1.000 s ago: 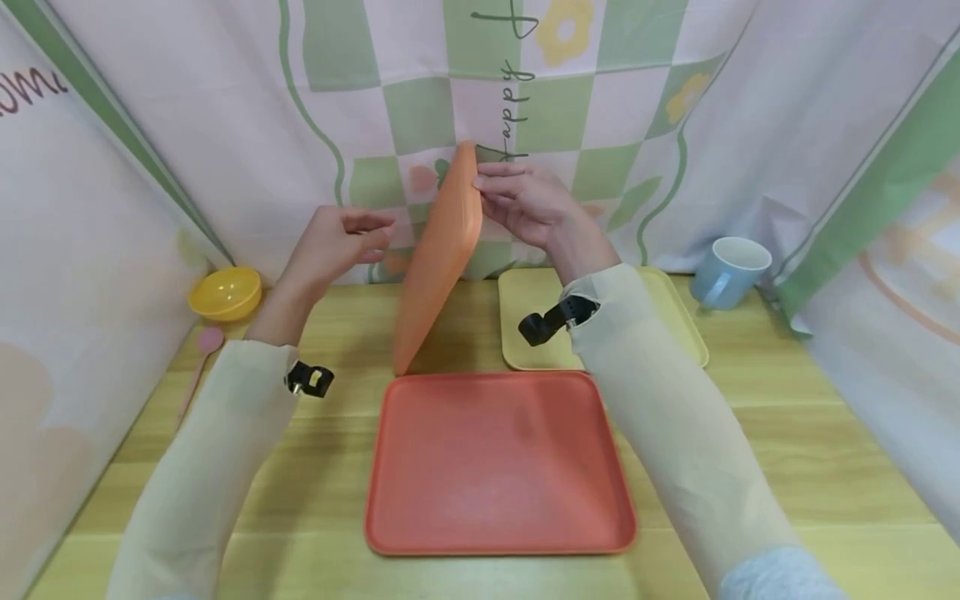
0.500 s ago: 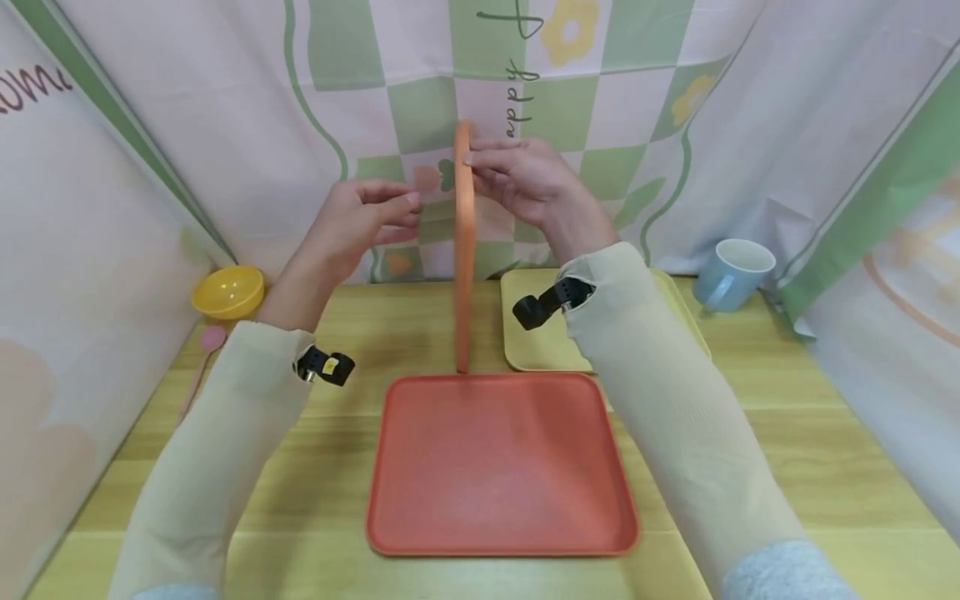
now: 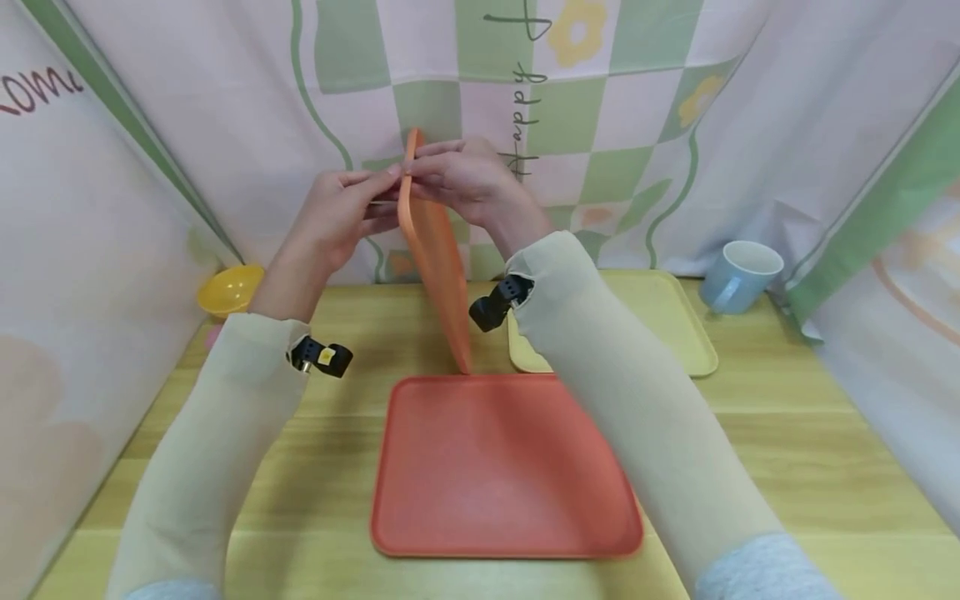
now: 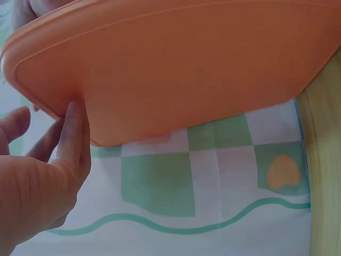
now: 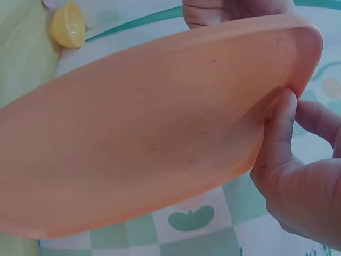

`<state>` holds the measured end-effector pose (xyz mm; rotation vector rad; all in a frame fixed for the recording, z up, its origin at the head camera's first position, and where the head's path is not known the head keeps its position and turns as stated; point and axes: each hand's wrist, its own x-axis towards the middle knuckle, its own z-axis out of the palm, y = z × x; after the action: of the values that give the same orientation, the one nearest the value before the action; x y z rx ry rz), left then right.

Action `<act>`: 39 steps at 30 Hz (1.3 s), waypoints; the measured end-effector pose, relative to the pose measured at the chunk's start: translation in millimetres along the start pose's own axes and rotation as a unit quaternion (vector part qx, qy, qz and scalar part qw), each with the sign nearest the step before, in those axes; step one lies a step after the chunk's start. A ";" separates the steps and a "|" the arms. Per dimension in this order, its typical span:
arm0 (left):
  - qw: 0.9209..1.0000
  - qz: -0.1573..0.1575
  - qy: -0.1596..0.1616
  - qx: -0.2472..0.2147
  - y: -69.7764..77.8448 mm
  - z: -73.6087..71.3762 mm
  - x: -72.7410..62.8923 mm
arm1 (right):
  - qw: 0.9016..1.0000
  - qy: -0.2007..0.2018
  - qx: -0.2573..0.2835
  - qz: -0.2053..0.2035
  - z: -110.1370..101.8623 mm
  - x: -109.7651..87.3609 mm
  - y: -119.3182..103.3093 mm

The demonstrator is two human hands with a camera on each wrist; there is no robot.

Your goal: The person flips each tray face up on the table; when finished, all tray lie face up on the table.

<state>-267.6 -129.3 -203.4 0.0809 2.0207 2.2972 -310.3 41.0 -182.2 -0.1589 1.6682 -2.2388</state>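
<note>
An orange tray [image 3: 437,258] stands on its short edge on the table, tilted left, behind a red tray [image 3: 480,467] lying flat. My right hand [image 3: 468,179] pinches the raised end; in the right wrist view its fingers [image 5: 281,125] lie against the tray's inner face. My left hand [image 3: 333,212] reaches the same end from the left. In the left wrist view, its extended fingers [image 4: 73,128] touch the orange tray's underside [image 4: 181,69], with the thumb apart from it.
A pale yellow tray [image 3: 660,321] lies at the back right, partly behind my right sleeve. Beyond it stands a blue mug [image 3: 738,279]. A yellow bowl [image 3: 228,287] sits at the back left by the curtain [image 3: 420,50]. Pink [image 3: 213,336] shows beside my left sleeve.
The orange tray's upper end has swung left, from leaning right through upright to leaning left. My right hand moved left with it, and my left hand came up to touch it.
</note>
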 end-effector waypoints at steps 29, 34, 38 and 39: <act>0.986 -0.041 0.163 0.018 -12.3 -71.7 -5.3 | 0.995 -0.093 -0.004 0.032 -6.5 -4.0 58.4; 0.983 -0.045 0.177 0.014 -26.0 -92.4 -8.2 | 0.997 -0.050 -0.041 0.038 -60.3 -4.4 89.3; 0.982 -0.040 0.185 -0.008 -34.7 -103.9 -14.2 | 0.995 -0.008 -0.074 0.060 -100.8 -8.5 111.6; 0.981 -0.040 0.188 -0.018 -36.2 -105.8 -15.5 | 0.995 0.006 -0.078 0.070 -109.2 -9.8 116.4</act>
<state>-261.0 -230.7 -252.7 -0.4610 2.0913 2.4434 -309.0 114.3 -324.3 -0.0655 1.8019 -2.0124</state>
